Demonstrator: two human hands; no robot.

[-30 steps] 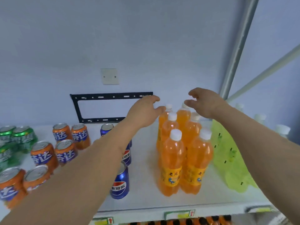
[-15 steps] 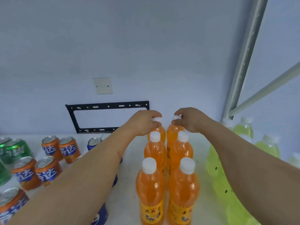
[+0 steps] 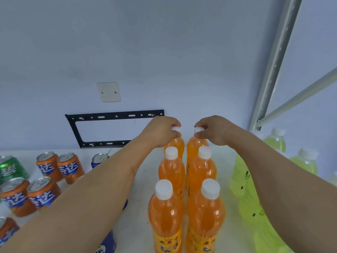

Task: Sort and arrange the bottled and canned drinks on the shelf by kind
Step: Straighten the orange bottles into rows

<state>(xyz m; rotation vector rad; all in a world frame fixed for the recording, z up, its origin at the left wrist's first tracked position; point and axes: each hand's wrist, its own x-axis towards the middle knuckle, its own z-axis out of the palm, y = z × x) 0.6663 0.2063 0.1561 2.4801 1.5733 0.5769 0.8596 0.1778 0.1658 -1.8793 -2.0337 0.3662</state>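
Several orange soda bottles with white caps stand in two rows on the white shelf. My left hand pinches the cap of the rear left orange bottle. My right hand pinches the cap of the rear right orange bottle. In front of them stand the middle pair and the front pair. Orange cans sit at the left, with a green can beyond them. Blue cans are mostly hidden by my left forearm.
Yellow-green bottles stand at the right, partly behind my right forearm. A grey shelf upright and a slanted brace rise at the right. A black metal bracket and a white cover plate are fixed to the back wall.
Both hands came down from hovering above the bottles onto the two rear caps and now pinch them. My view has moved closer to the bottles.
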